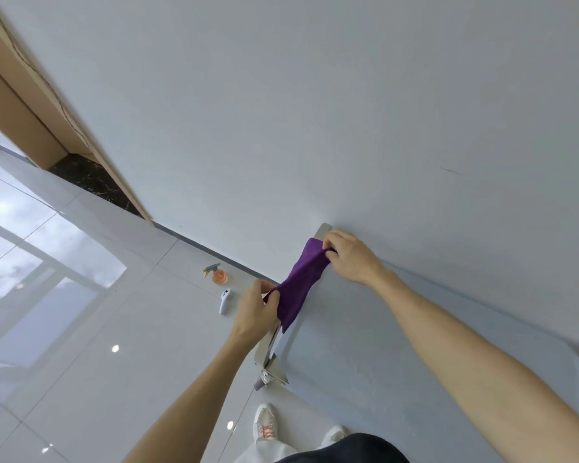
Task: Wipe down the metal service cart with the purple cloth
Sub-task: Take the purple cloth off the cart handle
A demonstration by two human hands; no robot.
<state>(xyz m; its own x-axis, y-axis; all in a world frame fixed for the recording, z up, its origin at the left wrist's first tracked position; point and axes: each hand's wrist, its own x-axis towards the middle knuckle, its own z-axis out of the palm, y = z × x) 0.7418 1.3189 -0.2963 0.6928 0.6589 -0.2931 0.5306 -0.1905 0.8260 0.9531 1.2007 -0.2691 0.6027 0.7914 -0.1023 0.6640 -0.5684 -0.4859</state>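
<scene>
White wall behind, glossy tile floor [81,345] with a spray bottle [216,274]. Cloth [298,284] is stretched over the cart [381,345] left edge, left hand [253,312] pinching its near end, right hand [350,257] pinching the far end.

I see the cloth [300,282] stretched between my left hand [254,310] and right hand [350,259], over the cart [381,345] edge; a spray bottle [217,274] stands on the floor [97,345] to its left.

no readable text, labels, brands or numbers on anything in view
</scene>
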